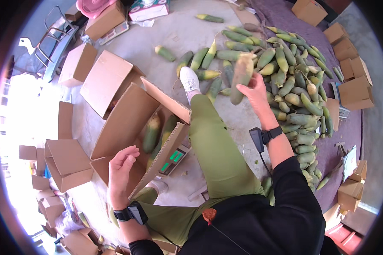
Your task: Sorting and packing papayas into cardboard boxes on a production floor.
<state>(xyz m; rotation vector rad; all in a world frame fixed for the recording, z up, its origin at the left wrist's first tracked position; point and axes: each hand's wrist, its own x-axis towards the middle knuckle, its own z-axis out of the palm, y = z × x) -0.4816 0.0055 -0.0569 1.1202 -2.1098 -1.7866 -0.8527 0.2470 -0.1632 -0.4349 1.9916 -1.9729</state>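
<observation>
A long green radish [242, 75] with a brownish end is gripped in my right hand [258, 92], raised in front of the big pile. My left hand [122, 168] hovers over the near side of an open cardboard box [122, 121], empty, its fingers loosely stretched. Inside that box lie several green radishes [152, 134], partly hidden by the flaps. Beneath the box, a scale [174, 160] shows a lit green display. To the right, many radishes [300, 95] are heaped on a dark purple cloth [340, 136].
Loose radishes [209, 55] lie on the floor beyond my white shoe [189, 80]. More cardboard boxes [68, 163] stand at the left, and others [355, 89] line the right edge. A blue hand trolley [57, 55] sits far left, near a pink basin [93, 6].
</observation>
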